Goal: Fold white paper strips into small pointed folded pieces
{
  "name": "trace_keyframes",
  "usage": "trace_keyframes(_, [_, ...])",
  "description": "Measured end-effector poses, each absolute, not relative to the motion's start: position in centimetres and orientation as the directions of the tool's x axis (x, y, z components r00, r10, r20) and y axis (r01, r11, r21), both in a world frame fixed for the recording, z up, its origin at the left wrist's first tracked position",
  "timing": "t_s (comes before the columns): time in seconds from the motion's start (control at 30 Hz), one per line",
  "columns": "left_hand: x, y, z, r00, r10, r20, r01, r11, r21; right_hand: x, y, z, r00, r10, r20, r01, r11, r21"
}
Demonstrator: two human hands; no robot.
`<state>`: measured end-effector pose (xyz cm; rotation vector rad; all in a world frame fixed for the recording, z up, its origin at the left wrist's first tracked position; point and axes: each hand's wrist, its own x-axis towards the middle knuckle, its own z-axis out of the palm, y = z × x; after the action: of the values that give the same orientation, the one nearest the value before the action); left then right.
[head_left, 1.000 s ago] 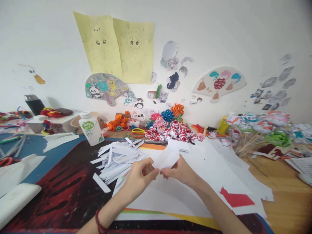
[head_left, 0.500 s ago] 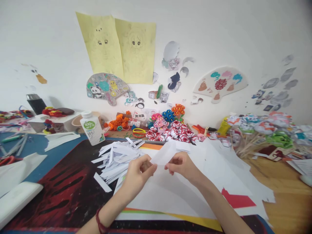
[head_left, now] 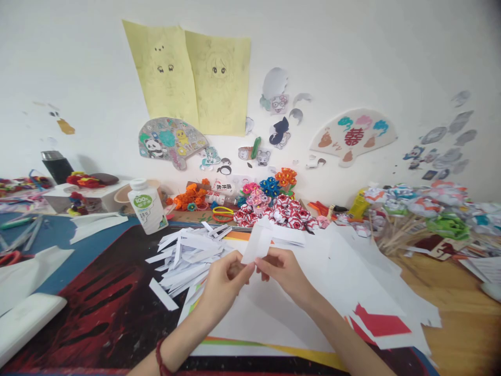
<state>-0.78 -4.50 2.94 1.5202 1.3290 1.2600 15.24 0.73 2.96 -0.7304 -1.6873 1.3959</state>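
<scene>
Between my hands is a small white piece of paper [head_left: 258, 241], raised above the large white sheets [head_left: 289, 318]. My left hand [head_left: 225, 277] pinches its lower left corner between thumb and fingers. My right hand [head_left: 279, 269] pinches the lower right edge, its fingertips close to the left thumb. The paper's upper end points away from me, toward the back of the desk. A heap of white paper strips [head_left: 188, 256] lies just left of my left hand.
A white bottle [head_left: 147, 206] stands behind the strips. Red-and-white paper flowers [head_left: 287, 213] line the back by the wall. Flowers on sticks [head_left: 410, 209] are at the right. A red paper scrap [head_left: 381, 321] lies by my right forearm, a white case [head_left: 29, 324] at the left.
My right hand has moved left, closer to my left hand. The small paper has turned more upright and looks narrower. The red paper scrap shows more beside my right forearm.
</scene>
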Motion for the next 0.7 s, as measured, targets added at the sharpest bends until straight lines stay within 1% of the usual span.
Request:
trace_keyframes(0.07, [-0.8,-4.6,3.0,-0.011,0.975,0.224,0.364,-0.205,0.909,15.4,0.8,3.0,-0.487,0.848,0.209,-0.029,0.223,-0.974])
trace_keyframes(0.13, [-0.9,-4.8,2.9,0.001,0.953,0.303,0.542,-0.256,0.8,15.7,0.9,3.2,-0.468,0.861,0.198,0.006,0.227,-0.974])
trace_keyframes(0.17, [-1.0,-4.8,2.9,0.013,0.929,0.369,0.643,-0.29,0.708,15.9,1.0,3.2,-0.46,0.867,0.193,0.023,0.229,-0.973])
trace_keyframes(0.2, [-1.2,-4.8,2.8,0.039,0.893,0.448,0.738,-0.328,0.589,16.0,1.1,3.3,-0.451,0.872,0.191,0.037,0.232,-0.972])
trace_keyframes(0.27, [-1.5,-4.8,2.6,0.145,0.789,0.597,0.868,-0.392,0.306,16.4,1.3,3.4,-0.438,0.88,0.185,0.057,0.232,-0.971])
trace_keyframes(0.33, [-1.9,-4.8,2.4,0.293,0.688,0.664,0.898,-0.436,0.055,16.7,1.6,3.4,-0.447,0.876,0.184,0.071,0.239,-0.968])
trace_keyframes(0.37, [-2.1,-4.8,2.4,0.365,0.655,0.662,0.888,-0.458,-0.037,16.8,1.7,3.5,-0.458,0.869,0.185,0.078,0.247,-0.966])
trace_keyframes(0.4, [-2.2,-4.8,2.4,0.425,0.63,0.65,0.872,-0.479,-0.105,16.9,1.7,3.5,-0.47,0.862,0.188,0.086,0.256,-0.963])
trace_keyframes(0.47, [-2.5,-4.9,2.6,0.503,0.587,0.635,0.839,-0.508,-0.195,16.9,1.8,3.4,-0.491,0.849,0.197,0.101,0.28,-0.955])
trace_keyframes(0.53, [-2.7,-4.9,2.9,0.539,0.539,0.647,0.818,-0.518,-0.25,16.9,1.9,3.4,-0.497,0.842,0.21,0.123,0.308,-0.943])
trace_keyframes(0.7, [-3.0,-5.0,4.0,0.578,0.462,0.672,0.783,-0.547,-0.297,16.7,1.8,3.3,-0.496,0.832,0.247,0.178,0.377,-0.909])
